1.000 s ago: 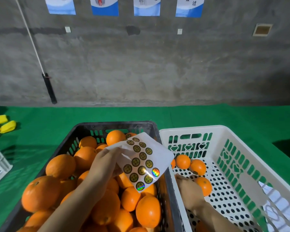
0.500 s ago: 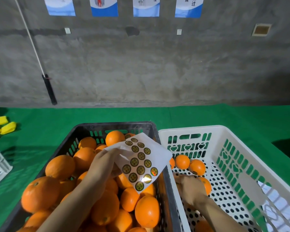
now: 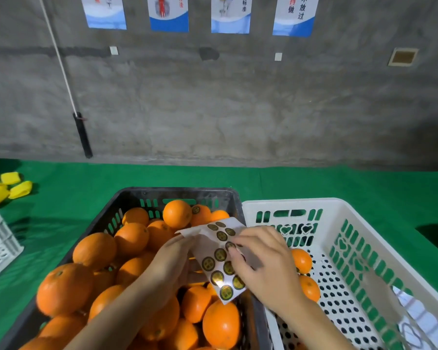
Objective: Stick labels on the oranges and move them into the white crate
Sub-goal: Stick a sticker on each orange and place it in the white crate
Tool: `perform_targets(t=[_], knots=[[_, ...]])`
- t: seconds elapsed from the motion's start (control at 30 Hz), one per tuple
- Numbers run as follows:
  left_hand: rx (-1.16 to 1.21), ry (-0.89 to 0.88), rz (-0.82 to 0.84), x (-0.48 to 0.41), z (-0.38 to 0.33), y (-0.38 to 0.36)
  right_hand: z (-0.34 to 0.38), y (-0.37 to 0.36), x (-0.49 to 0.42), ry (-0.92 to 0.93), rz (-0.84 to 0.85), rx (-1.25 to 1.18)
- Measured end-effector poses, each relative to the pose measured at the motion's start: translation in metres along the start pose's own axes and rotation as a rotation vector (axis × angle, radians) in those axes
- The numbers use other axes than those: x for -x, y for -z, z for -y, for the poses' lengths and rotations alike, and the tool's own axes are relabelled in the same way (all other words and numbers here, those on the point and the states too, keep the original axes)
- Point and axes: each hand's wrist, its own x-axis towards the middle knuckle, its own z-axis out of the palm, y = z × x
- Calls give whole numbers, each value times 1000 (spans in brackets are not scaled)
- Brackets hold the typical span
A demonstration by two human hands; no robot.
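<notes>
Label sheet (image 3: pixel 214 260): gripped by left hand (image 3: pixel 172 263), pinched mid-sheet by right hand (image 3: pixel 266 261), above black crate (image 3: pixel 177 194) of oranges (image 3: pixel 94 251). White crate (image 3: pixel 314 204) adjoining: few oranges.

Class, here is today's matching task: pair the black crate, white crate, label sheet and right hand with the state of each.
1 black crate
2 white crate
3 label sheet
4 right hand

a pinches a label on the sheet
b heaped with oranges
c gripped by the left hand
d holds a few oranges

Pairs: 1-b, 2-d, 3-c, 4-a
</notes>
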Motion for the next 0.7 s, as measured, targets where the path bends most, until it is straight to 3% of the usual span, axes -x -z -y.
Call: perform_targets(t=[0.1,0.17,0.27,0.5,0.63,0.7], knots=[[-40,-46,89,-2,1,-1,8,-7,2,-53,208,-43],[-47,-10,104,-3,1,-1,6,-10,5,-118,258,-76],[-77,25,176,-1,-1,-2,1,-8,4,-166,244,-110],[-47,8,241,1,-1,-6,-4,-10,5,-23,35,43],[-140,-43,149,3,0,-6,-1,-9,6,67,35,84],[-232,-109,142,5,0,-6,3,-10,7,-3,58,-3]])
